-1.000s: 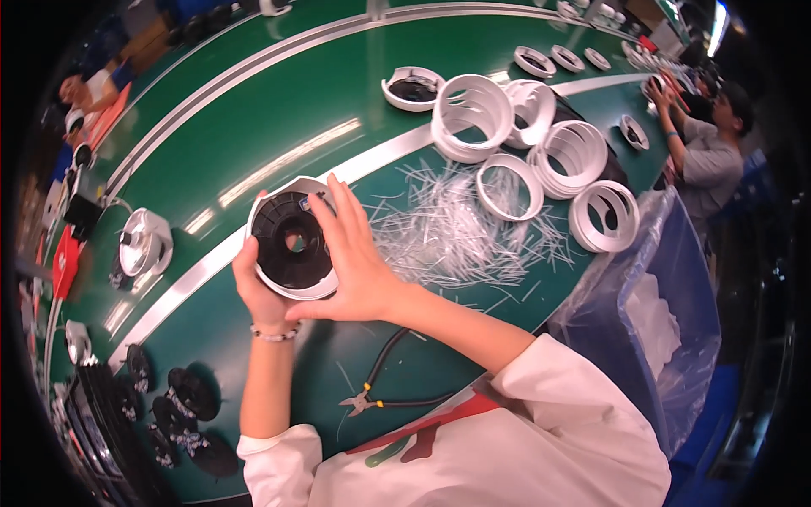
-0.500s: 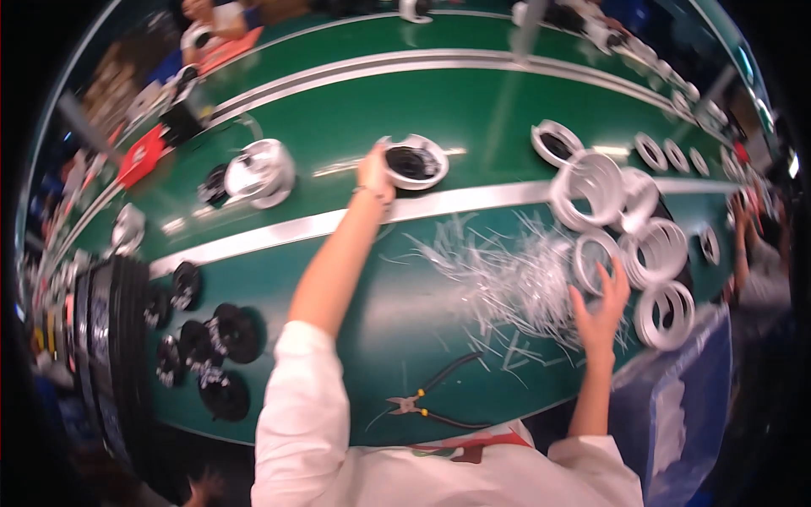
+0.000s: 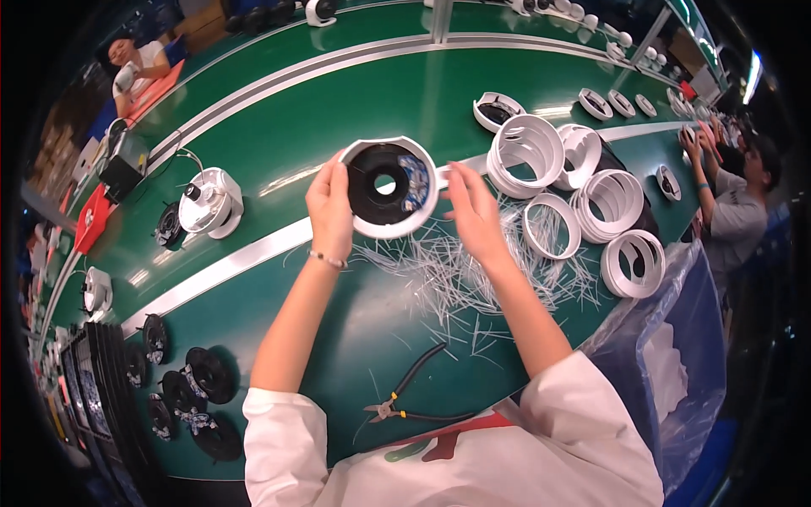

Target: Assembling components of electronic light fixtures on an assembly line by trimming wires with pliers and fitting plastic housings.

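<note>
My left hand [image 3: 332, 205] grips the left rim of a round white plastic housing [image 3: 397, 228]. A black disc [image 3: 365, 182] with a central hole and a blue circuit board [image 3: 415, 183] sits inside it, facing up. Fingers apart, my right hand [image 3: 475, 211] hovers at the housing's right rim; whether its fingertips touch is hard to tell. Below the hands lie loose clear plastic strips [image 3: 439, 283] in a heap. Closer to me, cutting pliers [image 3: 386, 411] with black handles rest on the green table.
White rings [image 3: 525, 156] are stacked at the right, beside a plastic-lined bin [image 3: 688, 372]. Black discs with boards [image 3: 211, 376] and black trays [image 3: 93, 397] stand at the left. A white unit [image 3: 211, 203] sits beyond them. A co-worker [image 3: 739, 198] works at the far right.
My left hand has lifted the white housing off the far surface and brought it nearer. My right hand has left the white rings and moved left to the housing. The view has shifted.
</note>
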Action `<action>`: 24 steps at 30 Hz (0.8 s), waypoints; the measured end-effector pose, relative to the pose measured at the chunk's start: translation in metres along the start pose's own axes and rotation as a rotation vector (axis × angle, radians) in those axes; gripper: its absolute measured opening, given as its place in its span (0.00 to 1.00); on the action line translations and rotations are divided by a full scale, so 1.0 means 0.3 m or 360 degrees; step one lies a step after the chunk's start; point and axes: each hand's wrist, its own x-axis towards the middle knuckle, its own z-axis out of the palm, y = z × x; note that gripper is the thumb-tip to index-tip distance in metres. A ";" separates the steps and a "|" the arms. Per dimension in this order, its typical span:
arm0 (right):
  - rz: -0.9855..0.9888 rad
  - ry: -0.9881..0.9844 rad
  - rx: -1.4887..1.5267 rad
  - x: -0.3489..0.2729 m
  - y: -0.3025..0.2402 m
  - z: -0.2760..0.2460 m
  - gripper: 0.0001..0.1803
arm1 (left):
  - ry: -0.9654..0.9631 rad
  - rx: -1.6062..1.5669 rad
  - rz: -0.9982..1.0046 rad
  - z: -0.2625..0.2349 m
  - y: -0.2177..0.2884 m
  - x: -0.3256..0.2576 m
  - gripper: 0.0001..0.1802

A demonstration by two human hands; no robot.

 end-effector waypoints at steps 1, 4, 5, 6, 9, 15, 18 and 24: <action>0.0011 -0.0034 -0.0028 0.030 -0.005 0.028 0.22 | -0.0049 0.0051 0.0027 0.006 0.008 -0.021 0.16; -0.0059 0.0003 -0.0109 0.044 -0.036 0.090 0.30 | -0.0089 0.0093 0.0051 0.022 0.035 -0.074 0.16; -0.0122 0.0011 -0.0153 0.044 -0.040 0.097 0.30 | -0.0097 0.0131 0.0026 0.016 0.044 -0.078 0.16; -0.0139 0.0020 -0.0205 0.047 -0.050 0.102 0.29 | -0.0108 0.0167 0.0000 0.012 0.053 -0.078 0.16; -0.0133 0.0003 -0.0133 0.038 -0.044 0.077 0.26 | -0.0104 0.0200 -0.0036 0.015 0.048 -0.081 0.18; 0.0109 -0.0200 -0.0047 0.058 0.084 0.107 0.24 | -0.0215 -0.0416 -0.0492 -0.051 -0.051 -0.033 0.15; 0.0024 -0.0022 -0.0205 0.033 0.096 0.078 0.22 | -0.0236 -0.0702 -0.0765 -0.022 -0.104 -0.003 0.20; -0.0579 -0.1060 -0.0678 -0.338 -0.048 -0.090 0.46 | 0.0111 -0.0670 -0.0677 -0.092 -0.188 0.195 0.22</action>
